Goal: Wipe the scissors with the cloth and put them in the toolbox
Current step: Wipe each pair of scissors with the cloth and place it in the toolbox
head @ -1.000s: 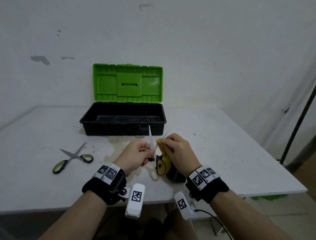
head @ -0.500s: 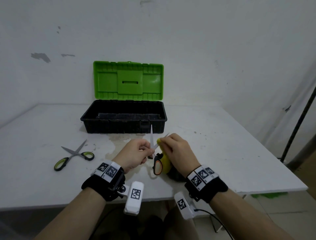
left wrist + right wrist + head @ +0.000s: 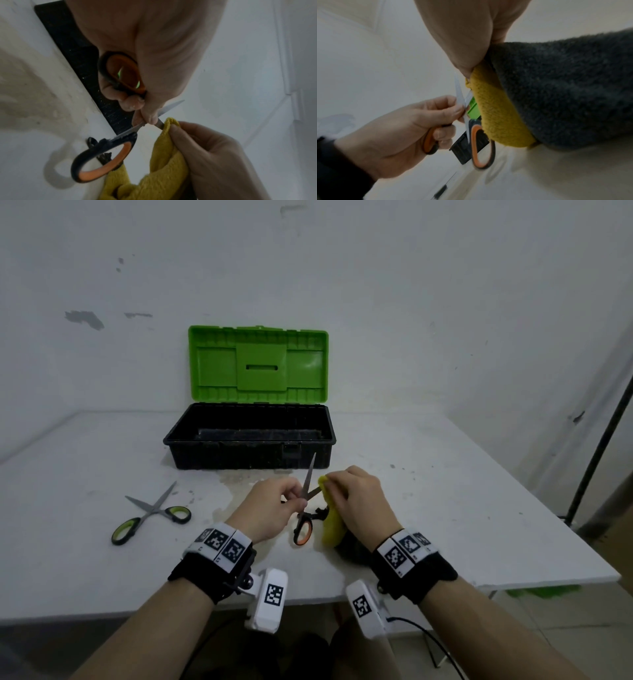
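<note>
Near the middle of the head view the left hand (image 3: 270, 513) holds the orange scissors (image 3: 305, 508) above the table (image 3: 462, 508). The blades are spread in a narrow V: one points up toward the toolbox (image 3: 249, 436), the other slants right into the cloth (image 3: 331, 520). In the left wrist view the curled fingers pass through one orange handle loop while thumb and fingertip pinch the blades near the pivot; the other loop hangs free at lower left of that frame, its shadow on the table below.

The right hand (image 3: 359, 501) grips the cloth — yellow on one face, dark grey on the other. Its thumb (image 3: 180, 129) and fingers press a yellow fold round the tip of the slanting blade, so that tip is hidden inside the fold. The rest of the cloth trails down under the palm; in the right wrist view the grey side fills the right of the frame and the yellow band runs diagonally beside the scissors' lower loop.

The toolbox stands at centre of the head view, toward the back of the table, its green lid (image 3: 257, 364) upright against the wall (image 3: 445, 302). Its black tray looks dark inside — I cannot make out any contents.

A second pair, the green scissors (image 3: 150, 513), lies flat at left of the head view, blades partly spread and pointing up-right, well apart from both hands. A brownish stain (image 3: 233, 491) marks the table between the toolbox and the hands.
</note>
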`<state>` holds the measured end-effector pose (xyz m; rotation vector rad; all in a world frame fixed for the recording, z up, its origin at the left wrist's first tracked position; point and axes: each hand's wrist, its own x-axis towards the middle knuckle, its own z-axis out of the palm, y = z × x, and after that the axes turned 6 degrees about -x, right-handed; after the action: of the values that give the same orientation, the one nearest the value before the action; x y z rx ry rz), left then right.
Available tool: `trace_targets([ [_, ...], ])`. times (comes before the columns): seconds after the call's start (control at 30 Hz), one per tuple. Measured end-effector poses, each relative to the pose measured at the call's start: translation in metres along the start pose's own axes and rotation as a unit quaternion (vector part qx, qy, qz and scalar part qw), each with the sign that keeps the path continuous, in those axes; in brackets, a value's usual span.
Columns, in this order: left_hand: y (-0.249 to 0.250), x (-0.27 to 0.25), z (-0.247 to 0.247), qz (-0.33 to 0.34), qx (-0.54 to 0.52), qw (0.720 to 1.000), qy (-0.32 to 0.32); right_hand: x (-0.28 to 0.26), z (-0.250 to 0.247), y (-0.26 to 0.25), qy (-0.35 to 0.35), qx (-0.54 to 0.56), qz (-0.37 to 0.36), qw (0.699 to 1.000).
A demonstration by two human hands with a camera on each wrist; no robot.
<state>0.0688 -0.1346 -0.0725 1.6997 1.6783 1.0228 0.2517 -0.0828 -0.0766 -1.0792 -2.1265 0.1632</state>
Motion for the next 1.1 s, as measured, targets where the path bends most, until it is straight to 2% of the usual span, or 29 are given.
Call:
trace_targets([
  [0.1, -0.006, 0.0, -0.002, -0.025, -0.025, 0.999, -0.005, 0.009, -0.006, 0.013, 0.035, -0.02, 0.046, 0.998],
  [0.17, -0.007, -0.002, -0.002, -0.049, -0.09, 0.995, -0.018, 0.009, -0.011, 0.015, 0.069, -0.019, 0.05, 0.996],
  [0.27, -0.004, -0.003, -0.002, -0.076, -0.182, 0.98, -0.035, -0.006, -0.008, 0.001, 0.062, 0.007, -0.022, 0.998],
  [0.4, 0.002, -0.003, 0.001, -0.087, -0.221, 0.97, -0.054, -0.017, 0.003, -0.008, 0.023, -0.005, -0.077, 0.997],
  [0.6, -0.002, -0.004, -0.004, -0.105, -0.223, 0.967, -0.071, 0.009, -0.015, 0.014, 0.067, -0.008, 0.021, 0.997],
  [0.67, -0.003, -0.004, -0.003, -0.114, -0.22, 0.966, -0.072, 0.01, -0.02, 0.012, 0.086, -0.006, 0.016, 0.996],
  [0.7, -0.004, -0.004, -0.003, -0.119, -0.218, 0.966, -0.069, 0.007, -0.02, 0.006, 0.079, 0.0, -0.002, 0.997],
  [0.77, -0.004, -0.004, -0.002, -0.121, -0.218, 0.966, -0.066, -0.004, -0.014, -0.006, 0.021, 0.009, -0.048, 0.999],
  [0.83, -0.003, -0.004, -0.001, -0.113, -0.215, 0.968, -0.07, -0.012, -0.007, -0.009, -0.032, -0.002, -0.061, 0.998],
  [1.0, -0.007, -0.003, -0.006, -0.107, -0.177, 0.975, -0.082, 0.0, -0.016, 0.013, -0.003, -0.018, 0.039, 0.999],
  [1.1, -0.009, -0.001, -0.01, -0.118, -0.18, 0.973, -0.088, 0.007, -0.031, 0.009, -0.031, -0.013, 0.001, 0.999],
])
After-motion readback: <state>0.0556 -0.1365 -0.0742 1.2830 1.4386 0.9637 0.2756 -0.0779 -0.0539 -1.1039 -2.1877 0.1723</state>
